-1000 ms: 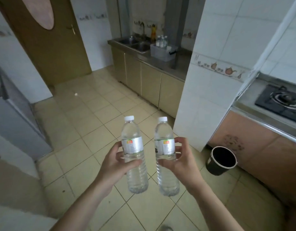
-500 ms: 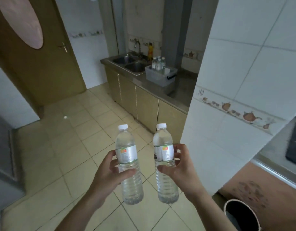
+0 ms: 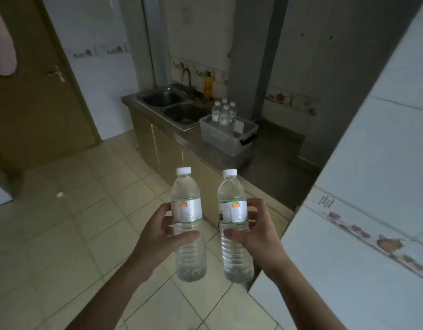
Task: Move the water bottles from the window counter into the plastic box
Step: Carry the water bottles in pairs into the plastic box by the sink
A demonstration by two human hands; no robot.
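Note:
I carry two clear water bottles with white caps, both upright in front of my chest. My left hand (image 3: 158,236) grips the left bottle (image 3: 187,203) around its middle. My right hand (image 3: 255,232) grips the right bottle (image 3: 233,203) the same way. Ahead, on the steel counter beside the sink, stands the clear plastic box (image 3: 226,139) with a black handle. Several more bottles (image 3: 223,113) stand in the box's far left corner.
A double steel sink (image 3: 174,106) with a tap lies left of the box. A white tiled wall corner (image 3: 363,210) juts in close on my right. A brown door (image 3: 34,96) stands at the left. Beige floor tiles (image 3: 81,222) stretch between me and the counter.
I have walked toward the sink counter, so the box looks bigger and nearer. The stove and the black bucket have left the view. Both hands keep their bottles.

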